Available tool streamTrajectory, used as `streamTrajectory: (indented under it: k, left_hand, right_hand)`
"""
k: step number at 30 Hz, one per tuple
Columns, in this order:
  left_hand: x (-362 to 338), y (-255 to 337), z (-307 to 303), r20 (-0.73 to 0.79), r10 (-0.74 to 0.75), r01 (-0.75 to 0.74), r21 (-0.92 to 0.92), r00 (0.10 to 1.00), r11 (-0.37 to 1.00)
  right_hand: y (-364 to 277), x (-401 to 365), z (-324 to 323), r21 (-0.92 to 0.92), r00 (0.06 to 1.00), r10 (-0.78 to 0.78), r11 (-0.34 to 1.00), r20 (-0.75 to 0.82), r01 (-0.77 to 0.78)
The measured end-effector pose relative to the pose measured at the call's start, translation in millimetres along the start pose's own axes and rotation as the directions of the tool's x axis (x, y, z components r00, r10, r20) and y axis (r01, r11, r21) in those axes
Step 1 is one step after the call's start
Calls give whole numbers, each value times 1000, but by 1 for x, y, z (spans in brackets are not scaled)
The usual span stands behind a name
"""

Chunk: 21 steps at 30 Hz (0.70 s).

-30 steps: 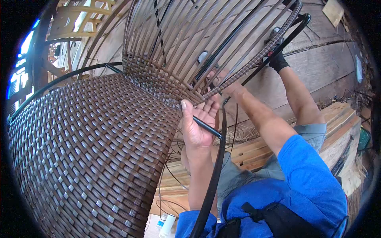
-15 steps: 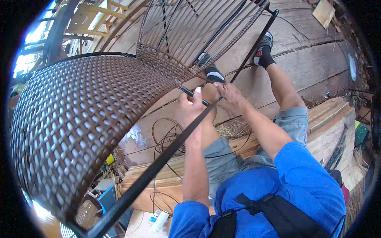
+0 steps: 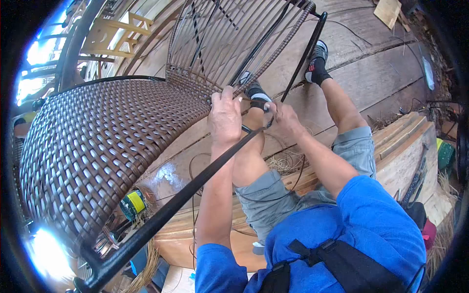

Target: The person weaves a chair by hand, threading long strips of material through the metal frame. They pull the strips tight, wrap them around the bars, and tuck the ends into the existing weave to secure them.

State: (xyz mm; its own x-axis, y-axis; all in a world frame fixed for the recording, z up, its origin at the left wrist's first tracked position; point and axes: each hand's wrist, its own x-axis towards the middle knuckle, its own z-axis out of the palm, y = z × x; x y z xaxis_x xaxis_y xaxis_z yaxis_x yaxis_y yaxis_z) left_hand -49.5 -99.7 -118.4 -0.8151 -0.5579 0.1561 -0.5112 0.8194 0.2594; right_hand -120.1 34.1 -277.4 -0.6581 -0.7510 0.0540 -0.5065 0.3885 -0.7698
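A chair frame with tightly woven brown strands (image 3: 107, 141) fills the left side, and its slatted part (image 3: 229, 44) has long spaced strands. My left hand (image 3: 225, 115) rests at the corner where the two parts meet, its fingers bent around the woven edge; what it grips is hidden. Close to the black frame bar (image 3: 185, 193), my right hand (image 3: 286, 117) pinches a thin brown strand (image 3: 256, 100) that runs toward the woven corner. A dark tool's tip shows just under my left hand.
Stacked wooden boards (image 3: 405, 141) lie behind my legs. Loose strands coil on the plank floor (image 3: 361, 73). A green and yellow container (image 3: 132, 204) is at lower left, a yellowish wooden stool (image 3: 115, 36) at upper left.
My left hand has moved up and left onto the woven corner, now back-side up. My right hand has shifted only slightly. The view has moved a little.
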Motion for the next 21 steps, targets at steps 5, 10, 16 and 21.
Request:
streamTrajectory:
  k: [5, 10, 16, 21]
  left_hand:
    - [2, 2, 5, -42, -18, 17, -32, 999, 999]
    - [4, 3, 7, -57, -70, 64, -108, 996, 992]
    - [6, 6, 6, -82, -93, 79, -163, 992, 983]
    - [8, 8, 8, -60, -181, 167, -184, 982, 969]
  right_hand:
    - [24, 53, -5, -14, 952, 305, 952, 13, -304]
    - [14, 69, -26, 217, 912, 215, 966, -351, -144]
    - [-10, 77, -26, 905, 898, 420, 421, -128, -68]
    - [-19, 94, -30, 955, 966, 255, 269, 51, -122]
